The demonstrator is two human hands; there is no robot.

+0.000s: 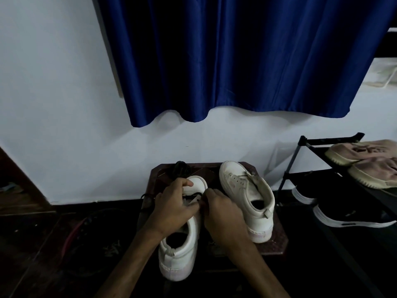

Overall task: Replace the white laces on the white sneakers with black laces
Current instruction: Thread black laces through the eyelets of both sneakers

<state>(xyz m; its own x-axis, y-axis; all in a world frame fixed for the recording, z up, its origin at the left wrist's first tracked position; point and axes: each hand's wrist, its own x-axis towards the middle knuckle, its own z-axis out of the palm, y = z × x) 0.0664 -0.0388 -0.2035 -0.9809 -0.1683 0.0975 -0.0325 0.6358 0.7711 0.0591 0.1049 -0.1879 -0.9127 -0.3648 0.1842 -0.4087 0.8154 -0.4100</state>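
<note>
- White sneaker point(182, 254) on desk point(277, 239), toe pointing away, long axis straight ahead.
- Left hand point(171, 203) grips its forefoot; right hand point(223, 214) pinches black lace point(193, 195) at eyelets, touching.

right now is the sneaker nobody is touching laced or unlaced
Unlaced. The untouched sneaker shows bare eyelets with no lace across them, while the left hand and right hand work on the other sneaker.

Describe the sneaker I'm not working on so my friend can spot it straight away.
Find the blue curtain, then the small dark red table below it by the wall. Of two white sneakers there, take the right sneaker, toe toward the wall. Unlike the left sneaker, which carries a black lace, it is untouched and laceless.
</note>
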